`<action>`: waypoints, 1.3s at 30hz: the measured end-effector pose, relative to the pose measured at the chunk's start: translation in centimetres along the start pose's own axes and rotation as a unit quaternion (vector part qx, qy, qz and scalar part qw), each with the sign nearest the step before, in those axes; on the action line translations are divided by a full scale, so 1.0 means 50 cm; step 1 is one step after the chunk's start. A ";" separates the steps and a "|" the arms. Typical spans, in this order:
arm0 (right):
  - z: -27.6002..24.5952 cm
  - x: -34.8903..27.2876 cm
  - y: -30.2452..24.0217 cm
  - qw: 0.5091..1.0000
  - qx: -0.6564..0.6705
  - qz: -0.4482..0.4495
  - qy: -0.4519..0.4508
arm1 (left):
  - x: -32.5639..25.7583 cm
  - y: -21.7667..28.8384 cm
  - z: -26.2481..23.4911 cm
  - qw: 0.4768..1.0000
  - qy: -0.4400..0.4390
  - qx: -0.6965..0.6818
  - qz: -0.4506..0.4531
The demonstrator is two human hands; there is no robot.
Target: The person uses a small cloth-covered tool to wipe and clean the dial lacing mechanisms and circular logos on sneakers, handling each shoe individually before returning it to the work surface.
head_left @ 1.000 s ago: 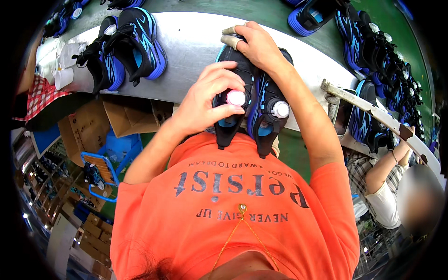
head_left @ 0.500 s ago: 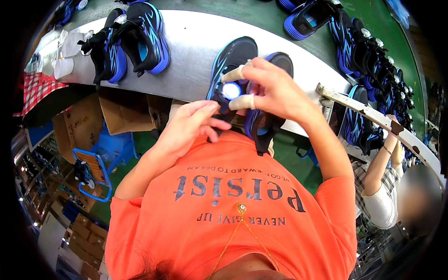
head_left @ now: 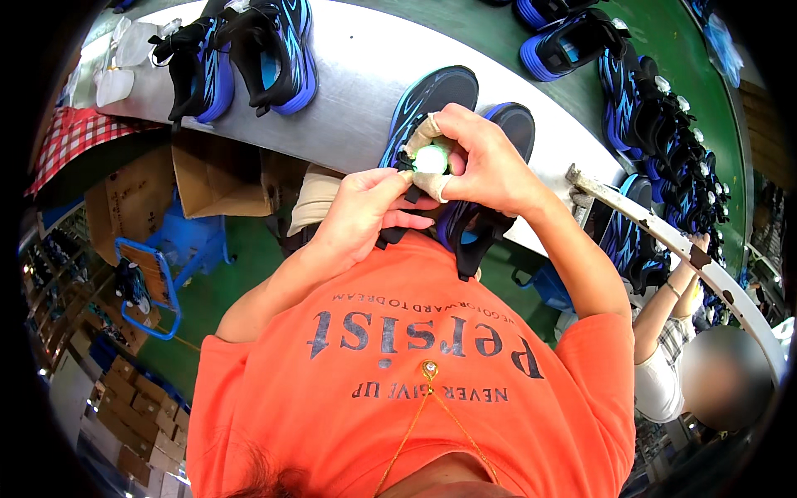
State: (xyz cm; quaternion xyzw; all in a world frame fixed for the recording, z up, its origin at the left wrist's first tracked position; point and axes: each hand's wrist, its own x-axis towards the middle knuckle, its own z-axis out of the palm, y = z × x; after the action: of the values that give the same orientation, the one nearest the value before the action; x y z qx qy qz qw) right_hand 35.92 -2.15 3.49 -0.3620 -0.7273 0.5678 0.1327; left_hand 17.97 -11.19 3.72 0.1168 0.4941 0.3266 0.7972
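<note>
At frame centre, the right hand (head_left: 486, 162) pinches a small white disc (head_left: 431, 158) in a closed grip while the left hand (head_left: 365, 212) clasps the black-and-blue shoe (head_left: 423, 108) beneath it, hiding its laces, on the grey tabletop (head_left: 357, 91), another pair (head_left: 241, 54) upper left.

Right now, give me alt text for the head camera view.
Both hands, left hand and right hand, pinch a small white round piece over a pair of black-and-blue shoes on a grey bench. More shoes lie beyond.
</note>
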 end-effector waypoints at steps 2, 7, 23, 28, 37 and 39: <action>-0.003 0.000 -0.003 1.000 -0.024 0.004 -0.006 | 0.000 -0.001 -0.001 1.000 -0.008 -0.007 0.001; 0.004 -0.022 -0.022 0.998 -0.052 0.006 0.038 | -0.004 0.005 0.002 1.000 -0.012 -0.017 0.000; -0.009 -0.057 -0.051 0.973 -0.203 0.073 0.085 | -0.004 0.001 0.015 1.000 -0.004 -0.017 0.015; 0.002 -0.055 -0.048 0.955 -0.284 -0.046 0.070 | -0.007 -0.017 0.017 1.000 0.012 0.012 0.020; -0.098 -0.027 -0.035 0.967 -0.245 0.004 0.072 | -0.042 -0.003 0.022 0.850 -0.095 0.455 0.249; -0.168 0.033 -0.031 0.919 -0.322 0.052 0.222 | -0.035 -0.009 0.026 0.712 -0.145 0.585 0.360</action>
State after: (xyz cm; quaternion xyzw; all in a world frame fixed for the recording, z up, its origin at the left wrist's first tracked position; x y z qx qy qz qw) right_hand 39.28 4.95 7.25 -0.5392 -0.8029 0.2141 0.1370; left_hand 18.75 -12.48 5.38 0.7745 0.3856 0.2138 0.4536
